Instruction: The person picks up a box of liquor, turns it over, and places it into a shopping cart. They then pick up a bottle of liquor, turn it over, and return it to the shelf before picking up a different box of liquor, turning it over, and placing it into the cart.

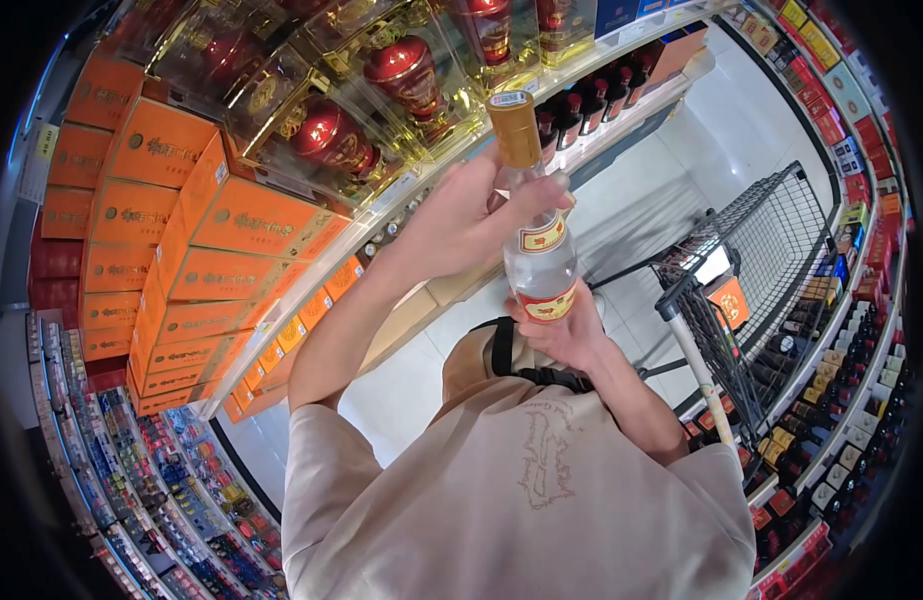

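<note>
A clear glass liquor bottle (541, 270) with a tall gold cap (515, 130) and red-and-cream labels stands upright, slightly tilted, in front of my chest. My left hand (461, 220) is closed around its neck, just below the cap, with the thumb across the front. Under and around the bottle's base, my right hand (566, 335) grips the lower end; some of its fingers are hidden behind the glass. Clear liquid seems to be inside the bottle.
Orange boxes (231, 215) are stacked on the left shelf. Red-and-gold bottles (401, 70) in clear cases line the upper shelf, with dark bottles (591, 105) below them. A wire shopping cart (746, 260) holding an orange item stands to the right. Wine shelves (831, 440) curve beyond it.
</note>
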The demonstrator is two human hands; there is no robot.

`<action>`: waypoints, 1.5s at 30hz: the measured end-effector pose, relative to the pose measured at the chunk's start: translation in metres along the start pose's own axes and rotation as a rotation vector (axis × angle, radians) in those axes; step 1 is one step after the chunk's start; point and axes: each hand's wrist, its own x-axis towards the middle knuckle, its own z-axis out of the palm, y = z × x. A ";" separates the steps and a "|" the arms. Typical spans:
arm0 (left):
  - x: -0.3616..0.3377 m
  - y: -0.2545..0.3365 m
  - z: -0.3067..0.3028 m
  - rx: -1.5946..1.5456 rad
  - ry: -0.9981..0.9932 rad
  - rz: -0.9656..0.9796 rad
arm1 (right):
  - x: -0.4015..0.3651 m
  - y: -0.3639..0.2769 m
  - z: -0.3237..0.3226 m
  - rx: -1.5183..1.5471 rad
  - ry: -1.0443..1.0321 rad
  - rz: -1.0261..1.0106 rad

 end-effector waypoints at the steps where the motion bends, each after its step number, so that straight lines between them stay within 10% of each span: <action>1: 0.000 0.002 0.003 0.042 0.023 0.034 | 0.002 -0.001 -0.008 0.074 -0.108 0.092; 19: 0.022 0.032 0.063 0.492 0.367 0.036 | -0.021 -0.004 -0.036 0.348 -0.475 0.613; 45: -0.012 0.010 0.051 0.213 0.243 -0.047 | -0.020 -0.012 -0.025 -0.037 -0.221 0.274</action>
